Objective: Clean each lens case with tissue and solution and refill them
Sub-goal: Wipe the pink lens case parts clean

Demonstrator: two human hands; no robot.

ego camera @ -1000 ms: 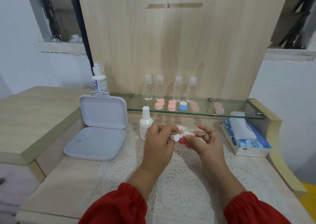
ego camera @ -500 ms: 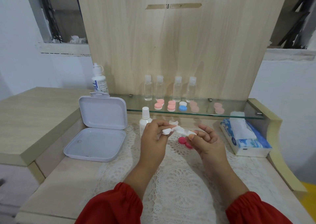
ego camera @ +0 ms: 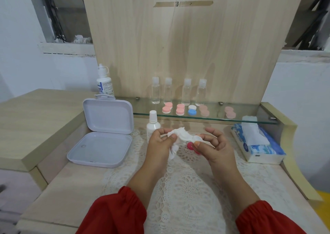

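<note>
- Hands meet above the middle of the table (ego camera: 59, 178), over a lace mat (ego camera: 187, 189).
- Left hand (ego camera: 160, 144): fingers curled, pinching a crumpled white tissue (ego camera: 178, 135); a tail of it hangs below the thumb.
- Right hand (ego camera: 212, 148): thumb and forefinger pinch one end of a white lens case (ego camera: 192, 138), other fingers loosely bent; tissue touches the case.
- Two red caps (ego camera: 190, 146) lie on the mat just under the hands.
- White spray bottle (ego camera: 153, 124) upright behind the left hand.
- Open white box (ego camera: 101, 148) near the table's left edge; tissue pack (ego camera: 257, 144) near the right edge.
- Glass shelf (ego camera: 250, 120) along the back edge: more lens cases (ego camera: 180, 109) and four clear bottles (ego camera: 155, 90).
</note>
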